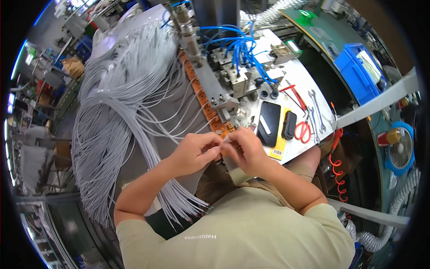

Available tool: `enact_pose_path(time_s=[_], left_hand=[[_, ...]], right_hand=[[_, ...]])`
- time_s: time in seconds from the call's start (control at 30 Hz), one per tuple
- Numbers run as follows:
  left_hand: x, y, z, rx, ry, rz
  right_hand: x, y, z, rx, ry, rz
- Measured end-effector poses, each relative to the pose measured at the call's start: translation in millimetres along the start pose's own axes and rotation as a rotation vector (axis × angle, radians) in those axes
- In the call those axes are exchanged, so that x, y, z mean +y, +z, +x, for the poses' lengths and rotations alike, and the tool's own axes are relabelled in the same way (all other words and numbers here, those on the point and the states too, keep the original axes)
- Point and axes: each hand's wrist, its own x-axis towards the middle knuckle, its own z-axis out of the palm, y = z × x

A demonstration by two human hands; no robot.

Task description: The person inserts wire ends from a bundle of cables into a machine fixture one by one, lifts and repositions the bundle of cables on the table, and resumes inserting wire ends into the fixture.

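Note:
My left hand (pixel 193 153) and my right hand (pixel 247 151) meet in front of my body, fingertips pinched together. Whatever small thing they hold is hidden by the fingers. Just beyond them is the near end of an orange rail (pixel 200 93) with cable ends laid along it. A metal press machine (pixel 208 83) with blue air tubes (pixel 242 47) stands over that rail. To the left spreads a large heap of grey cables (pixel 125 67). One bundle of grey cables (pixel 178 199) passes beneath my left forearm, its stripped ends near my shirt.
Right of my hands, a white tabletop (pixel 291 154) bears a black phone (pixel 269 120), a black case (pixel 289 125), red scissors (pixel 303 132), wrenches (pixel 319 112) and red-handled pliers (pixel 298 97). Farther right are a blue bin (pixel 354 78), a blue fan (pixel 400 151) and a red coiled hose (pixel 337 175).

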Motion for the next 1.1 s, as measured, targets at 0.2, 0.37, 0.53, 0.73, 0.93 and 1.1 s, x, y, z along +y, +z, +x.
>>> enact_pose_path(time_s=[0.2,0.37,0.53,0.73,0.93,1.1], left_hand=[[24.8,-52.6,-24.3,-0.013,0.28,0.868],[-11.0,-115.3,-71.0,-0.234,0.077,1.263],[4.1,-134.2,-68.4,-0.184,0.266,1.431],[6.3,-112.2,-63.3,0.14,0.536,1.478],[5.1,-3.4,-41.7,-0.124,0.692,1.321],[14.9,31.9,-21.4,-0.127,0.738,1.202]], right_hand=[[22.0,1.6,-7.6,0.145,0.131,-0.136],[18.2,-1.8,-10.7,0.136,0.311,-0.002],[51.6,3.5,-5.2,0.179,0.565,0.294],[57.6,9.2,-3.7,0.178,0.681,0.571],[59.9,4.4,2.1,0.099,0.707,0.486],[56.7,3.3,2.0,0.073,0.843,0.501]])
